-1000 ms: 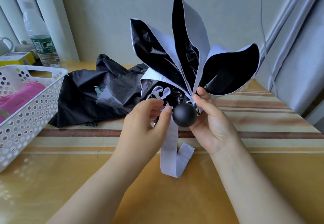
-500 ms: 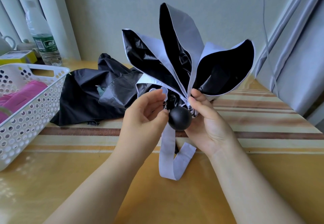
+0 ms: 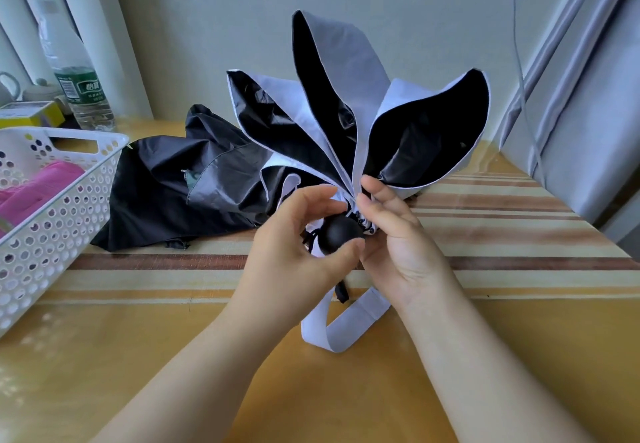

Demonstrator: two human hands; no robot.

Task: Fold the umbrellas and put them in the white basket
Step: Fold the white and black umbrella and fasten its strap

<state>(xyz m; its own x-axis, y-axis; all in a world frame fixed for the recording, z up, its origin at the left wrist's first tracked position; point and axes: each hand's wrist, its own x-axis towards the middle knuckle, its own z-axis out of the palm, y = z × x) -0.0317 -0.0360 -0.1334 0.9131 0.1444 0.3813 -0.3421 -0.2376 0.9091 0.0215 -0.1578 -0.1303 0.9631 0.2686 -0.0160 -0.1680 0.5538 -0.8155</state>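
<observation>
Striped table [image 3: 502, 234] w/ curtains [image 3: 588, 96].

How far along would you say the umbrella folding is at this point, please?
Done: a pink umbrella already lies in the basket. In hand: the left hand and right hand hold the grey umbrella near its black knob, its panels fanned out and its strap hanging loose. Left: pleat and strap it, basket it, then fold the black umbrella lying crumpled on the table.
</observation>
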